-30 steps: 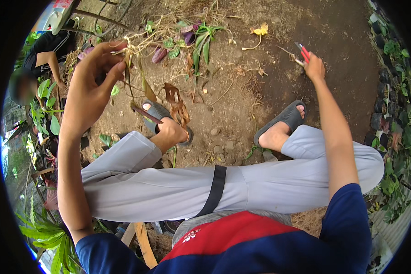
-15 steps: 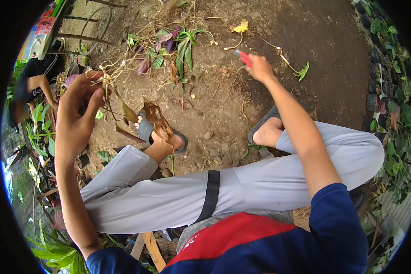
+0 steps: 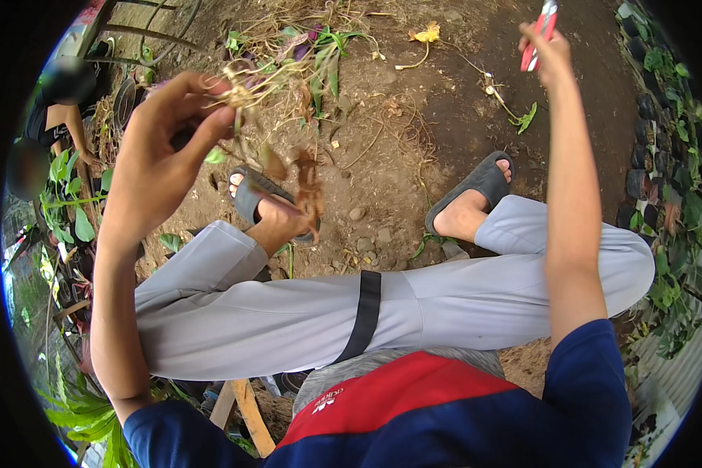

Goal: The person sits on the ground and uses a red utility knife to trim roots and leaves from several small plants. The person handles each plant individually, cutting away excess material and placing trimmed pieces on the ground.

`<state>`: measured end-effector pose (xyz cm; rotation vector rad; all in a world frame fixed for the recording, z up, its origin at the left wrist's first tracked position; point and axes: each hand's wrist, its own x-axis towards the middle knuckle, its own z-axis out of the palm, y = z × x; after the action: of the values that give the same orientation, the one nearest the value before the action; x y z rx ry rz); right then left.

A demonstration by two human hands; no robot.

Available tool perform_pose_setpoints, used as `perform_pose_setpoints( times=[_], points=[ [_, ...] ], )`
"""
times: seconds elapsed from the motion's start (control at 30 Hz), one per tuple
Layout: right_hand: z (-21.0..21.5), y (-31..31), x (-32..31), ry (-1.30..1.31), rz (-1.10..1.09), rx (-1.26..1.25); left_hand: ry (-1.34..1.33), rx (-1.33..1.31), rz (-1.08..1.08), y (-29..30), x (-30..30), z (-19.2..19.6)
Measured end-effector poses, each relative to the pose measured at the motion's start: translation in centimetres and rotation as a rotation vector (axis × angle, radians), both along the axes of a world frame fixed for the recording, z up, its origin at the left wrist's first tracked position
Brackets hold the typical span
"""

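Observation:
My left hand [image 3: 160,152] is raised at the left, pinching an uprooted plant [image 3: 246,95] between thumb and fingers near its tangle of pale roots. From the grip its stems and blurred, withered brown leaves [image 3: 309,183] hang down in front of my sandalled left foot [image 3: 267,207]. Far out at the upper right, my right hand [image 3: 555,61] is closed around a slim red-handled tool [image 3: 540,37] with a pale stripe and a silvery end. That end points away from me; its exact kind cannot be told. The tool and the plant are well apart.
Pulled plants with purple and green leaves [image 3: 331,58] lie heaped on the soil ahead. A yellow leaf [image 3: 425,33] and a green-leaved sprig [image 3: 526,118] lie to the right. Another person [image 3: 66,117] is at the far left, near metal bars [image 3: 144,61]. Dark planters [image 3: 639,144] line the right.
My right hand has swung up and to the right with the red-handled tool. My left hand has moved slightly right and up, and the plant in it swings.

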<state>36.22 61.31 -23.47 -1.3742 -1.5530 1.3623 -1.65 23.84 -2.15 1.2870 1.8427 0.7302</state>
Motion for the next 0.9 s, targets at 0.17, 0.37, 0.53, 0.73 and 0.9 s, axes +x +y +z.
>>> perform_pose_setpoints(
  times=[0.17, 0.37, 0.53, 0.73, 0.9],
  points=[
    [14.4, -0.1, -4.4, 0.345, 0.240, 0.022, -0.235, -0.032, 0.068, 1.7, 2.1, -0.2],
    [24.0, -9.0, -8.1, 0.028, 0.505, 0.302, -0.313, -0.021, 0.097, 2.8, 4.5, 0.9],
    [23.7, -18.3, -6.8, 0.140, 0.342, 0.200, -0.377, 0.013, 0.059, 3.2, 5.5, 1.8],
    [24.4, -26.2, -6.3, 0.298, 0.459, 0.140, -0.306, 0.097, 0.156, 3.0, 6.6, 2.7],
    [23.4, -30.0, -6.6, 0.396, 0.439, -0.141, -0.290, 0.169, 0.174, 2.3, 6.8, 4.0]
  ],
)
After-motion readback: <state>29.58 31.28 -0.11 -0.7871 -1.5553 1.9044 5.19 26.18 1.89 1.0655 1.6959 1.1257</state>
